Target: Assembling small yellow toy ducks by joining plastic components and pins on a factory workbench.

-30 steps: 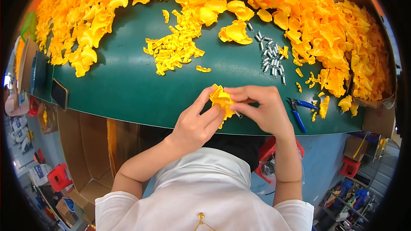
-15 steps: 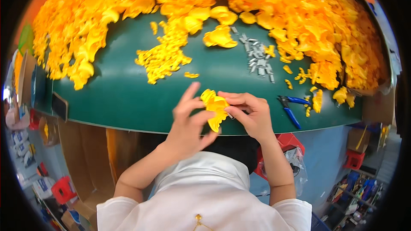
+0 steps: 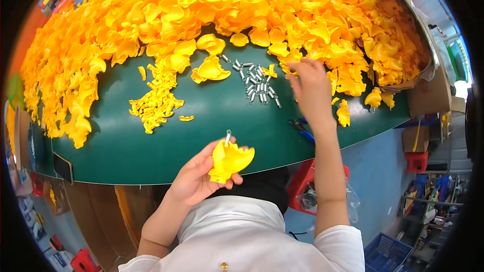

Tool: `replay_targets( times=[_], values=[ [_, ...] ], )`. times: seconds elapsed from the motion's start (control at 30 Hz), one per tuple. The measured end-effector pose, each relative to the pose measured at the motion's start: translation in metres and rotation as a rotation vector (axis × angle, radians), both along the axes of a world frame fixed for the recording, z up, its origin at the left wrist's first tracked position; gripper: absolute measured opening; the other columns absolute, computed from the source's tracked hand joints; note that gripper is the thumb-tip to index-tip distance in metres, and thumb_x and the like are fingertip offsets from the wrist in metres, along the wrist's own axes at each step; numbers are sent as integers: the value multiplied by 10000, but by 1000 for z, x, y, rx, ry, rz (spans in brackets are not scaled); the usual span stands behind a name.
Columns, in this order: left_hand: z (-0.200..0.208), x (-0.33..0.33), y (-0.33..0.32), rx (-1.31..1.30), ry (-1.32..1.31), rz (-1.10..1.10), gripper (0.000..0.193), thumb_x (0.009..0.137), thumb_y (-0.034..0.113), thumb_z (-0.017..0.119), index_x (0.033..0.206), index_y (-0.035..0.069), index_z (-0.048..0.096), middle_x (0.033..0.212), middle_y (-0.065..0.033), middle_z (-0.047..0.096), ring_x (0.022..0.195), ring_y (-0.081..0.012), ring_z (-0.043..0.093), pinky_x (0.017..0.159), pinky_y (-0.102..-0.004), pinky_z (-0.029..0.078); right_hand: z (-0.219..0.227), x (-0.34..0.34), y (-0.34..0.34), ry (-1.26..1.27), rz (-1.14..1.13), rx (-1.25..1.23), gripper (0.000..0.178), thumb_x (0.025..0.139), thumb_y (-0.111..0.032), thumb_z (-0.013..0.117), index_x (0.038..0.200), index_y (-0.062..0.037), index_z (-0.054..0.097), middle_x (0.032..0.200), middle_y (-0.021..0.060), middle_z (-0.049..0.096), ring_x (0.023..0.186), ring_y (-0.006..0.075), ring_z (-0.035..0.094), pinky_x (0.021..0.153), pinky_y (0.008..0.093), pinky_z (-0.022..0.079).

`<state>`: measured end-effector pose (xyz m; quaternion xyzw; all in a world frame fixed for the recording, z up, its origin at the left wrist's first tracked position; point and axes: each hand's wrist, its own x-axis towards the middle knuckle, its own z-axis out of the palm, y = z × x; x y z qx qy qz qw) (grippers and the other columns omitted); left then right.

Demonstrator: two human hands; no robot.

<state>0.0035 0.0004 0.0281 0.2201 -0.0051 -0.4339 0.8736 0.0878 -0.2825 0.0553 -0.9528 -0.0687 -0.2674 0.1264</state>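
Note:
My left hand (image 3: 192,179) grips a yellow curved plastic shell (image 3: 232,160) above the table's near edge. A small silver spring (image 3: 228,137) sticks up from the top of that shell. Farther off to the right, my right hand (image 3: 313,88) is at the front of the heap of yellow shells (image 3: 322,35), thumb and fingers apart, with nothing seen between them. Just left of it lie several loose silver springs (image 3: 262,88) and a small yellow piece (image 3: 270,71). Blue-handled nippers (image 3: 302,130) lie partly hidden behind my right forearm.
Small yellow pieces (image 3: 155,102) form a pile left of the springs on the green table (image 3: 111,136). At the right, a cardboard box (image 3: 428,68) holds more yellow shells. A red stool (image 3: 301,186) with a clear plastic bag stands below the table edge.
My right hand has left the shell and moved forward to the heap. My left hand now holds the shell alone, with the spring upright in it. The view has shifted.

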Motion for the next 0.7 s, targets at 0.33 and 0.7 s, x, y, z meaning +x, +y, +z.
replay_targets(
  times=[0.33,0.7],
  values=[
    [-5,7,-2,-132,70,187,310,958,220,576,1228,139,448,1436,-223,386,1201,-447,522,990,-473,479,24,-22,21,316,213,593,352,839,3,612,1178,-62,547,1108,99,555,1051,265,559,964,347,405],
    [-3,0,10,205,-165,350,821,764,90,776,1438,-14,320,1410,-184,445,1203,-252,543,1009,-414,470,-13,-89,78,405,252,211,532,751,-35,728,1253,-19,552,1192,135,503,1063,346,494,906,427,426]
  ],
)
